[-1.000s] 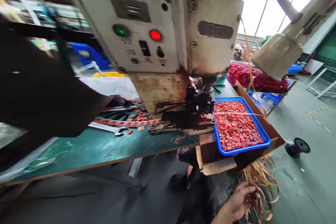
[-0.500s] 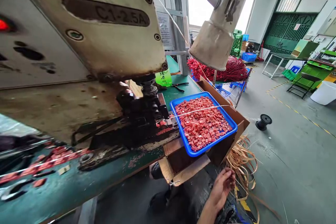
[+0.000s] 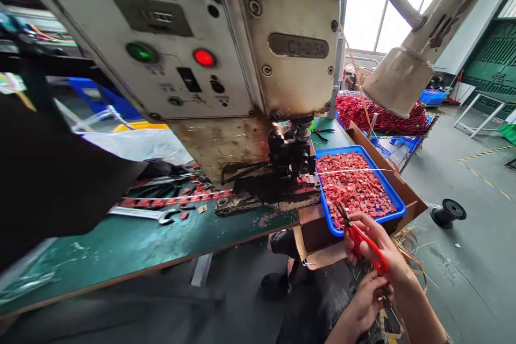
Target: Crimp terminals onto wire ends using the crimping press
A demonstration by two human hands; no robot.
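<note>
My right hand (image 3: 382, 250) is closed around red-handled scissors (image 3: 365, 242), blades pointing up-left at the near rim of a blue tray (image 3: 399, 209) filled with small red pieces (image 3: 355, 185). Just below it, my left hand (image 3: 365, 301) has its fingers curled beside tan strips (image 3: 411, 258); what it holds is hidden. A thin white wire (image 3: 355, 171) runs across the tray into the black head (image 3: 292, 158) of a worn beige press machine (image 3: 242, 48).
The tray rests on an open cardboard box (image 3: 415, 201) at the green bench's (image 3: 133, 236) right end. A wrench (image 3: 141, 214) and loose red pieces lie on the bench. Behind are a lamp shade (image 3: 403, 80), red wire bundles (image 3: 382, 115), and a black spool (image 3: 447, 212) on the floor.
The view swung right, then back left. My right hand has come into view with the red scissors, above my left hand, which stayed low by the strips.
</note>
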